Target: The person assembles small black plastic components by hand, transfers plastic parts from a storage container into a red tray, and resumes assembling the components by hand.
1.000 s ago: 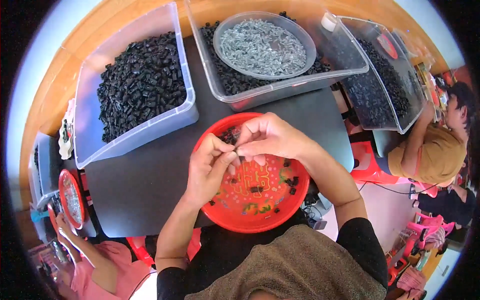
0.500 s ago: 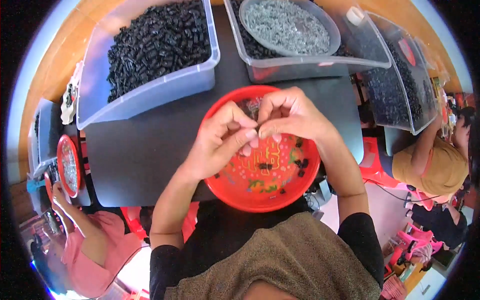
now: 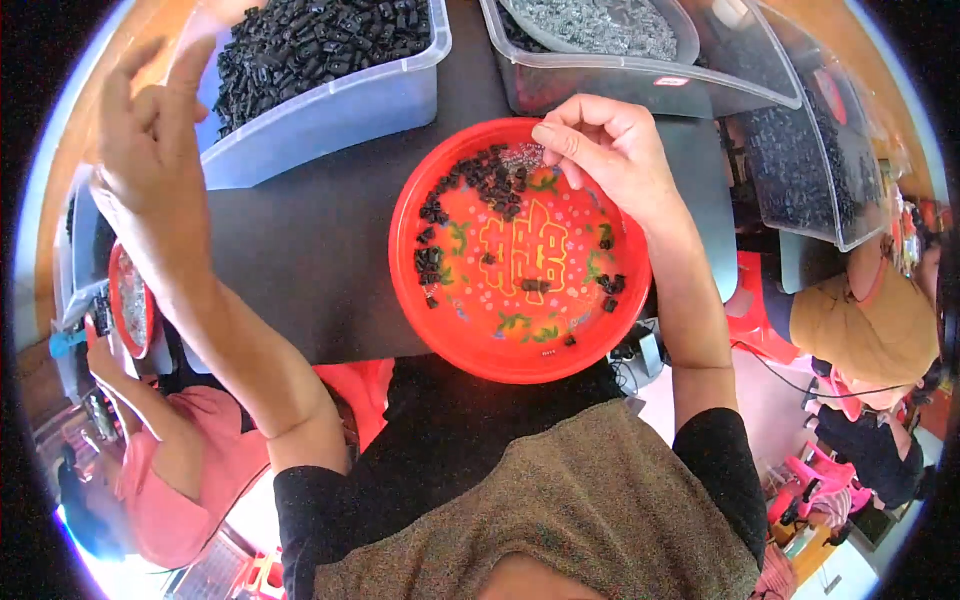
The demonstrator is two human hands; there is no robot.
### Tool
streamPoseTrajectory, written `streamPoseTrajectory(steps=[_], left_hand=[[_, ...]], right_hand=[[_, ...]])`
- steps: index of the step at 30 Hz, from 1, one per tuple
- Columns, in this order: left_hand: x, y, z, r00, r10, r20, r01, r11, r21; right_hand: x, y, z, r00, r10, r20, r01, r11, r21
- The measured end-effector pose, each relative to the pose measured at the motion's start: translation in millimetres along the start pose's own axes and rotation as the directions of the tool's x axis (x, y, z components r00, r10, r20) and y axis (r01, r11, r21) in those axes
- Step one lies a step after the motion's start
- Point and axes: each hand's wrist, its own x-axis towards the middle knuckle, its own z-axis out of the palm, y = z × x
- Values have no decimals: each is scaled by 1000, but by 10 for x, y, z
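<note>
My left hand (image 3: pixel 152 125) is raised at the upper left, beside the left wall of a translucent bin (image 3: pixel 330 125) heaped with small black plastic parts (image 3: pixel 320 55). Its fingers are apart, with nothing visible between them. Over the far right rim of a red basin (image 3: pixel 402 290), my right hand (image 3: pixel 608 150) is closed in a pinch; whatever it may hold is too small to make out. Inside the basin, black pieces (image 3: pixel 490 180) cluster at the far left next to a little pile of clear pieces (image 3: pixel 522 157). Several more black bits lie scattered over its patterned bottom.
A second translucent bin (image 3: pixel 600 75) stands at the far right, carrying a bowl of clear pieces (image 3: pixel 620 28). Another bin of black parts (image 3: pixel 810 170) lies further right. People sit on both sides: a pink sleeve (image 3: pixel 180 440) left, a tan shirt (image 3: pixel 865 325) right. The tabletop (image 3: pixel 300 280) is dark.
My hands have come apart. The left swung up and left from the basin to the bin; the right rose slightly toward the far rim, still pinched. The basin's black pieces are now uncovered.
</note>
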Motion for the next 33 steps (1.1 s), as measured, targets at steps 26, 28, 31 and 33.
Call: streamPoseTrajectory(steps=[26,28,31,33], left_hand=[[-1641,1100,442,687,367,627,41,842,-537],[-1643,1118,455,679,375,631,20,850,-527],[-1650,1135,452,678,387,625,1,850,-527],[-1653,1140,448,679,379,629,17,848,-529]], right_hand=[[15,-34,-34,998,61,6,-61,996,-65],[11,-64,-45,998,56,5,-55,994,-90],[15,-84,-64,999,38,13,-37,997,-63],[17,-79,-70,999,46,15,-45,998,-52]])
